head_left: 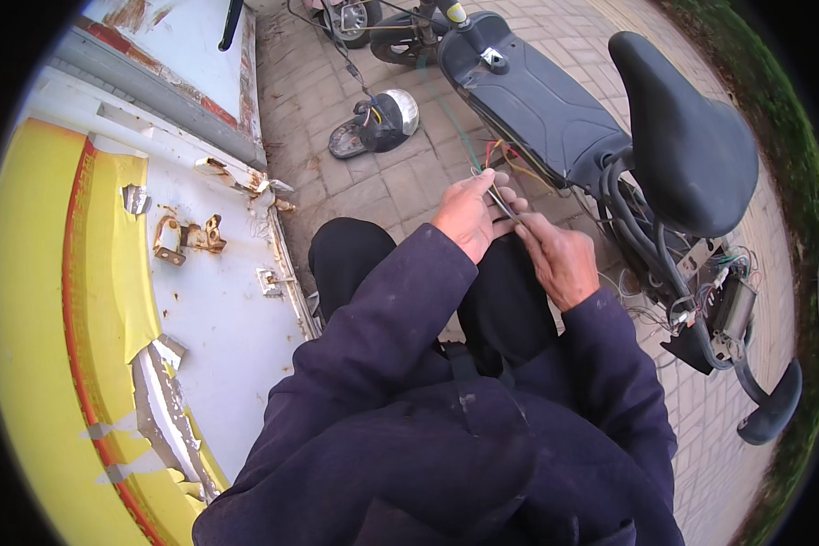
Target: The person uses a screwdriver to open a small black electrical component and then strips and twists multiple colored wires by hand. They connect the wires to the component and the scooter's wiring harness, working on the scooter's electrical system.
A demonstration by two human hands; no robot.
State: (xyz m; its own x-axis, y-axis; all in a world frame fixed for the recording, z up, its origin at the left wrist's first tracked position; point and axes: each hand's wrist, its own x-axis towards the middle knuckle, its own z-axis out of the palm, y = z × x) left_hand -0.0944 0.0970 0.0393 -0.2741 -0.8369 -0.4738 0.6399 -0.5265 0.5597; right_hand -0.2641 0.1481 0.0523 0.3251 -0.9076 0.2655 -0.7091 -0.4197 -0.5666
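My two hands are working close together ahead of my knees beside one scooter (546, 100) with one large black saddle (682, 136): my left hand (469, 209) is pinching thin wires (489, 153), too fine to count, and my right hand (560, 259) is gripping one slim metal tool (503, 205). My fingers are partly hiding its ends, and the top edge is cutting off the scooter's steering column. Both my forearms are slanting inward.
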